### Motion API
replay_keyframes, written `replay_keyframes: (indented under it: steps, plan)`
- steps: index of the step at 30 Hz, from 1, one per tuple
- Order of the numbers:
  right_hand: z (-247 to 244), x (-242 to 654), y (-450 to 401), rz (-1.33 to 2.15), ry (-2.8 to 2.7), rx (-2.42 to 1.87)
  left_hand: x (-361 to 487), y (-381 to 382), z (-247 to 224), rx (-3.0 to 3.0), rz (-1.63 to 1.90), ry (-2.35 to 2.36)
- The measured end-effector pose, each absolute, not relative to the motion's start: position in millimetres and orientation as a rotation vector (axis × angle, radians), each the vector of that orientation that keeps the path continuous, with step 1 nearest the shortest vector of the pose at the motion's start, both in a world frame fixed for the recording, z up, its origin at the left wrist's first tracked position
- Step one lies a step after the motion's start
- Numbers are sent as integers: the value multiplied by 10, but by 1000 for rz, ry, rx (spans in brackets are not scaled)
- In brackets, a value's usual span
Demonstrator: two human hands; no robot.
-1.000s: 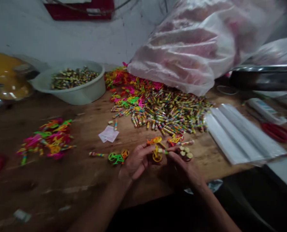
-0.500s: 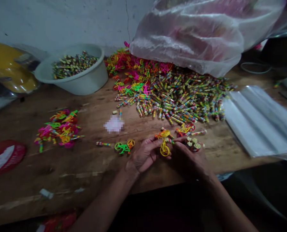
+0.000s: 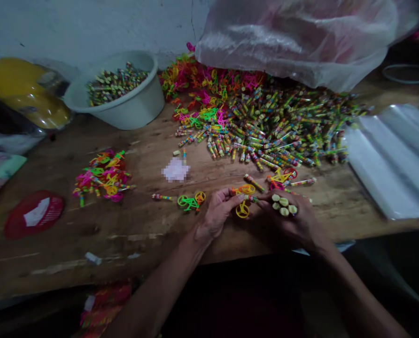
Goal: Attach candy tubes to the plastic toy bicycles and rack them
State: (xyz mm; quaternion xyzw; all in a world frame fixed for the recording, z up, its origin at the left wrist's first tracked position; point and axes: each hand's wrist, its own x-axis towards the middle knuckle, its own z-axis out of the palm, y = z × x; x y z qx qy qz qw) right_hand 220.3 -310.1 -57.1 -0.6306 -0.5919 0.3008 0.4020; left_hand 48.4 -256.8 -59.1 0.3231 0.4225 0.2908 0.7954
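Observation:
My left hand [image 3: 217,212] is closed on a small yellow and orange plastic toy bicycle [image 3: 242,210]. Bunched in my right hand [image 3: 301,223] are several candy-filled tubes [image 3: 283,205], their pale ends facing me. Between the two hands, a single tube [image 3: 252,199] touches the bicycle and the right fingertips. To the left of my hands lie a green toy bicycle [image 3: 188,202] with an orange wheel and one tube [image 3: 162,197]. Just beyond the right hand, a yellow bicycle with a red wheel [image 3: 282,176] rests among loose tubes.
A big heap of tubes [image 3: 266,126] and bright bicycles [image 3: 209,87] covers the table's back, under a plastic bag [image 3: 294,42]. Left stand a tub [image 3: 132,110] of tubes, a small mixed pile [image 3: 104,176] and a red lid-like item [image 3: 35,216]. Clear plastic sheets [image 3: 389,164] lie right.
The view has shifted, so the table things appear farther right and slightly higher. Both hands stay together at the yellow bicycle; the pale tube ends in my right hand show more plainly.

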Motion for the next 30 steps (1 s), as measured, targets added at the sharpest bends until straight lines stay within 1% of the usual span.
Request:
replay_keyframes:
  steps: [2,8,12,15,19,20,22,25,27,28,30]
  plan:
    - [-571,2181,-3145,665,-1606,-1596,473,-2567,-590,669,634,890]
    - [-650,2219,-3224,619,-1792,-1518,440,-2562,-631,652,545,806]
    - [-687,2196,-3144,613,-1674,-1568,487,-2553,-588,639,605,820]
    - [-753,2181,-3106,607,-1464,-1659,287,-2381,-471,715,669,897]
    - [-909,2216,-3145,553,-1342,-1724,-580,-1910,-217,1050,888,1295]
    - [-945,2223,-3158,570,-1365,-1712,-842,-1786,-151,1189,888,1482]
    - [-1003,2224,-3168,634,-1418,-1680,-1272,-1577,-39,1573,772,1936]
    - [-1054,2203,-3139,729,-1390,-1654,-1450,-1395,14,1936,694,2303]
    - [-1061,2198,-3121,843,-1324,-1627,-1246,-1323,-63,2238,585,2287]
    - [-1056,2205,-3118,924,-1293,-1611,-1086,-1284,-130,2349,526,2183]
    - [-1043,2244,-3128,1076,-1260,-1592,-736,-1175,-280,2388,481,2046]
